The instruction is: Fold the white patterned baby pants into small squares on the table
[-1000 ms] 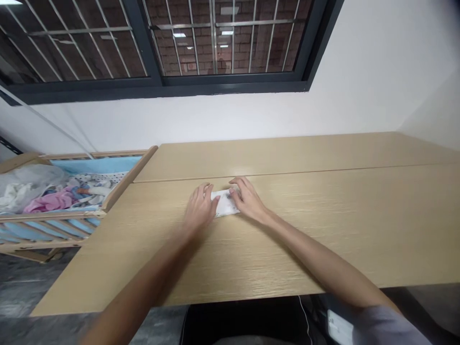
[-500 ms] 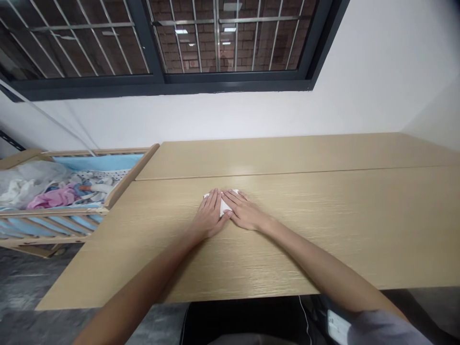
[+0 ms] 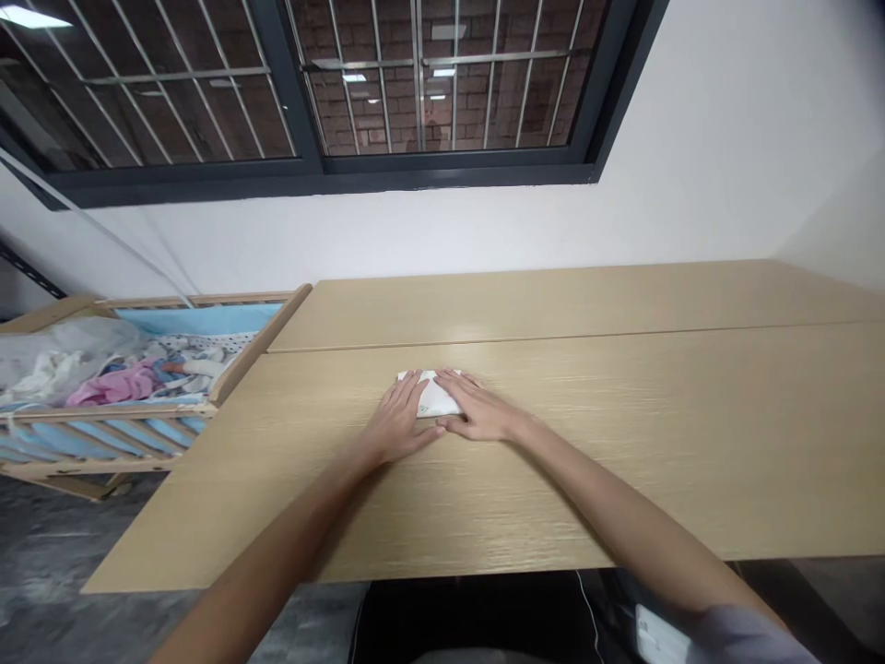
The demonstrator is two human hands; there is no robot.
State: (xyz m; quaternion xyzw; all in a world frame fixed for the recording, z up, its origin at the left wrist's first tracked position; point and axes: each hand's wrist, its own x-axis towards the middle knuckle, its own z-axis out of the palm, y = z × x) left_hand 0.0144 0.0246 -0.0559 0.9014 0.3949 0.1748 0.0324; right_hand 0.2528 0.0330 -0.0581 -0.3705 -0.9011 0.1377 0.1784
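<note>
Below the near edge of the long, pale wood-grained table: thin white cord. On the table, left of its middle: left hand and right hand, both flat, fingers extended, grasping nothing. Between and partly under them: flat white piece of cloth or paper, material unclear. Long axis seems to run side to side, roughly along the table's near edge; ends covered. Neither hand nearer: each overlaps one end, thumbs about meeting on the near side. Faint marks on it, illegible; no brand or label readable. Left of table: slatted wooden crib. Behind: dark-framed barred window.
</note>
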